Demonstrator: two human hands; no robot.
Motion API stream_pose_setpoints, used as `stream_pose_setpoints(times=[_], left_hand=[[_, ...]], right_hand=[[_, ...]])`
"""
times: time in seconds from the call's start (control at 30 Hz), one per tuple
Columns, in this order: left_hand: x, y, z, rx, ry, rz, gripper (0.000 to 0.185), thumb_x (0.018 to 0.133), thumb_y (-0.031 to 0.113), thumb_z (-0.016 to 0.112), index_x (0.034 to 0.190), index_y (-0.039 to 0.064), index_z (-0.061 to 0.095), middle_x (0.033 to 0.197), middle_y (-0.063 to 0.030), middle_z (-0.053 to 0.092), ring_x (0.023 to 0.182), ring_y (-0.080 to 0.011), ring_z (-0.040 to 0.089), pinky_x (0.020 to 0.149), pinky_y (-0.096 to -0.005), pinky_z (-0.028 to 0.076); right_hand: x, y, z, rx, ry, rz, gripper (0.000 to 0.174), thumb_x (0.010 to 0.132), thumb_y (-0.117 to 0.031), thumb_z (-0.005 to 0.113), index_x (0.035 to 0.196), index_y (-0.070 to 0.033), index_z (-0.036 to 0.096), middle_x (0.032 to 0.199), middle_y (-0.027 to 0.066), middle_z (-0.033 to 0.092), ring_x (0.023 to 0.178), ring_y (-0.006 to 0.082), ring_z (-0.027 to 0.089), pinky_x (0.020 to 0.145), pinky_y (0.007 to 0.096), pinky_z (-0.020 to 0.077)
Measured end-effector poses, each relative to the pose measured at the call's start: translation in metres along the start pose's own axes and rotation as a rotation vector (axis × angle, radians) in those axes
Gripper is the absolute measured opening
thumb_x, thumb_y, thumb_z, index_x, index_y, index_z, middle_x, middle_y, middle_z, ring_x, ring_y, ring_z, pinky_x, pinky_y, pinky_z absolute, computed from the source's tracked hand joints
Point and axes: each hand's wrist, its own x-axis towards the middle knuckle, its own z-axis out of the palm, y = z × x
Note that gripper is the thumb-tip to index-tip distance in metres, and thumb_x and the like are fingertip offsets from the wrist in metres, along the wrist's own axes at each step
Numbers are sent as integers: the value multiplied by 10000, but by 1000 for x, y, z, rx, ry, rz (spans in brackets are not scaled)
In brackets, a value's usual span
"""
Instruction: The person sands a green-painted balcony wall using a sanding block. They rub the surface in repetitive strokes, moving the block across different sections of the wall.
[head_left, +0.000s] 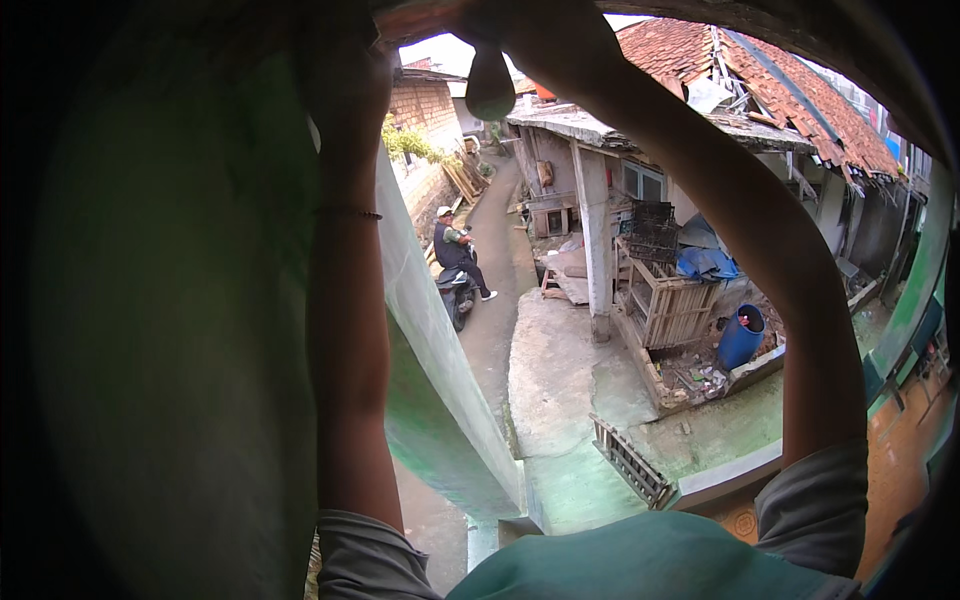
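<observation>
Both my arms reach up to the top of the picture, where deep shadow hides most of the fingers. My left hand (341, 56) is raised beside a shadowed green wall (187, 315), near a reddish-brown overhead edge (420, 19). Its grip cannot be made out. A dark bead bracelet (352, 214) circles that forearm. From beneath my right hand (532, 34) hangs the rounded, teardrop-shaped end of a dark handle-like object (491, 86). The hand appears closed around its upper part, which is hidden.
A pale green pillar (442, 360) slants below my left arm. Beneath lies a wooden ladder-like frame (631, 461) on concrete. Beyond are a slatted wooden crate (679, 307), a blue drum (741, 337) and a tiled roof (817, 97). A person (452, 244) sits on a motor scooter (456, 296) in the lane.
</observation>
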Motion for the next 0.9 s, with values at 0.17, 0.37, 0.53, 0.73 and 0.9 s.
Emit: stream_pose_setpoints(times=[0.17,0.37,0.53,0.73,0.9], left_hand=[[6,-4,-5,-17,-112,48,395,1023,134,534,1407,55,573,1349,-180,615,1224,-375,570,1076,-447,440],[43,47,-12,-149,-354,197,461,1113,204,418,1547,49,442,1586,-162,460,1473,-348,417,1226,-466,329],[77,38,6,-91,-359,399,482,1093,297,482,1534,102,473,1575,-113,491,1448,-321,462,1202,-443,374],[97,57,16,-123,-381,294,443,1092,341,460,1476,141,553,1474,-98,593,1371,-294,546,1148,-422,436],[92,54,33,-163,-296,290,422,1100,351,446,1433,137,594,1458,-101,604,1343,-295,565,1135,-418,440]], right_hand=[[-82,2,23,-115,-81,-65,285,896,-56,678,1173,-112,709,893,66,680,881,239,693,792,425,548],[-112,41,11,166,287,49,268,928,42,661,1178,-42,710,813,95,616,684,289,617,625,321,516],[-119,67,-12,2,506,11,196,933,-99,659,1084,-126,782,972,31,756,849,219,698,767,318,563],[-117,112,-38,-387,197,144,387,854,-141,652,1207,-252,766,1117,-20,752,1058,167,674,931,344,530],[-94,124,-41,-268,207,97,429,852,-148,599,1236,-282,736,1185,-14,736,1110,186,661,952,359,531]])
